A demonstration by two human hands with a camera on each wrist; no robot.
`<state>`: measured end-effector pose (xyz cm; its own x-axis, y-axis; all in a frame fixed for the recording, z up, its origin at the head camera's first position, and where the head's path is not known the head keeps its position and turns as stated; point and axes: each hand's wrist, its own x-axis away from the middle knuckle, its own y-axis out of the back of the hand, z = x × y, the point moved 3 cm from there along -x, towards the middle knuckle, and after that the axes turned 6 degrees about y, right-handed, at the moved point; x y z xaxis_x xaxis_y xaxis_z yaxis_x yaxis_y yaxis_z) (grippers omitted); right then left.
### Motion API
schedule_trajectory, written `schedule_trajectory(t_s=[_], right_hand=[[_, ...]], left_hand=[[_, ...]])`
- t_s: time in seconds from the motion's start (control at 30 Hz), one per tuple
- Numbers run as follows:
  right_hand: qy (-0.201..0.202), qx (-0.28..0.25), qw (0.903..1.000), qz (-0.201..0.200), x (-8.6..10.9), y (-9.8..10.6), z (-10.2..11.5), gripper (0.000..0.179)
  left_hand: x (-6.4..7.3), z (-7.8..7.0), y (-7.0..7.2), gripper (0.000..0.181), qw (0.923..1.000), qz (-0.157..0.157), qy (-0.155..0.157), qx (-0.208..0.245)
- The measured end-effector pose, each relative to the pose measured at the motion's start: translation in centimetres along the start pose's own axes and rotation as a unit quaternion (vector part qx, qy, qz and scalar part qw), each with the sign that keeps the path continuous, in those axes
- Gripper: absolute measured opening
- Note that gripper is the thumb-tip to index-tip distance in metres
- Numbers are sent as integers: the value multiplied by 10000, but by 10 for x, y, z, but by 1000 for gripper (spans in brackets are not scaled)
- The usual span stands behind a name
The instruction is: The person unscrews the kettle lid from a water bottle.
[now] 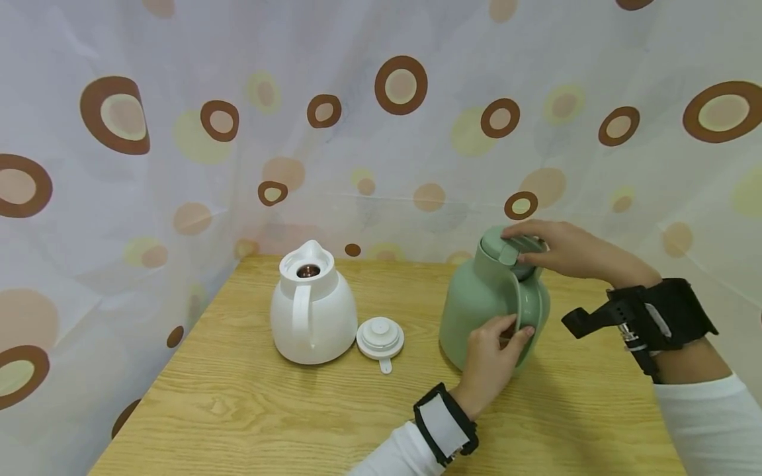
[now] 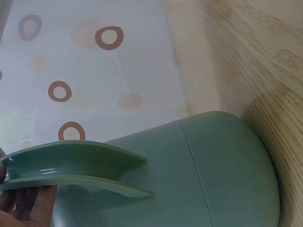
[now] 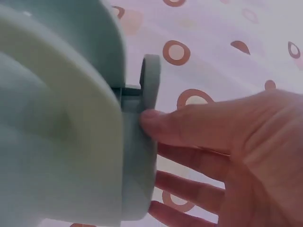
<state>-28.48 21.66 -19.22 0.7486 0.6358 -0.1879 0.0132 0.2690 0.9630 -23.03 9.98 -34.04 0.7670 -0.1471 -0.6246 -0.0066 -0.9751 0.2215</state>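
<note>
A green thermal jug [image 1: 467,307] stands upright on the right part of the table. My left hand [image 1: 491,357] holds its handle [image 2: 75,182], thumb and fingers on either side of it in the head view. At the top, my right hand [image 1: 565,251] grips the jug's green lid [image 1: 495,239]. In the right wrist view the thumb presses the lid's [image 3: 138,175] side below a small raised tab [image 3: 151,78], while the other fingers reach round the far side. The lid sits in the jug's neck.
Left of the green jug stands a white thermal jug [image 1: 324,320] with its mouth uncovered and its handle toward me. Beside it lies a white lid [image 1: 381,338] with a small tab. A patterned curtain [image 1: 381,158] hangs behind the wooden table [image 1: 256,410] and down its left side.
</note>
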Motion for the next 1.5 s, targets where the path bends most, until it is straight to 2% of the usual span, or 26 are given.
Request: schedule_trajectory(t_s=[0.1, 0.17, 0.3, 0.37, 0.43, 0.6, 0.83, 0.93, 1.0, 1.2, 1.37, 1.5], right_hand=[[-214, -10, 9998, -35, 0, 0, 4, 33], [-422, 280, 9985, -195, -3, -3, 8, 32], [-799, 986, 9907, -483, -7, -11, 17, 49], [-820, 1093, 9893, -504, -7, -14, 17, 51], [-764, 951, 9916, -428, -7, -15, 15, 49], [-304, 267, 9988, -275, -6, -13, 2, 42], [52, -473, 9985, -252, 2, -11, -10, 41], [52, -351, 9985, -409, -1, -12, -6, 38], [-57, -66, 9983, -574, -4, -15, -2, 39], [-580, 827, 9904, -943, -12, -28, 5, 62], [-790, 837, 9879, -1044, -12, -37, 1, 68], [-740, 659, 9897, -1031, -10, -37, -6, 67]], left_hand=[[0, 0, 0, 19, 10000, -13, 0, -15], [1, 1, 0, 19, 10000, -4, 31, 16], [1, 2, 0, 21, 9999, 38, 102, 76], [2, 1, 0, 21, 9999, 58, 125, 103], [2, 1, 0, 21, 9999, 55, 113, 92], [1, 0, 1, 22, 9999, 36, 83, 88], [1, 0, 3, 22, 10000, 5, 34, 23], [1, 0, 4, 22, 10000, -18, 42, 23], [1, 0, 4, 22, 10000, -19, 39, 32], [2, 2, 2, 21, 10000, -42, -14, -54], [3, 3, 1, 21, 10000, -6, 81, -19], [3, 2, 0, 21, 10000, -6, 47, -59]])
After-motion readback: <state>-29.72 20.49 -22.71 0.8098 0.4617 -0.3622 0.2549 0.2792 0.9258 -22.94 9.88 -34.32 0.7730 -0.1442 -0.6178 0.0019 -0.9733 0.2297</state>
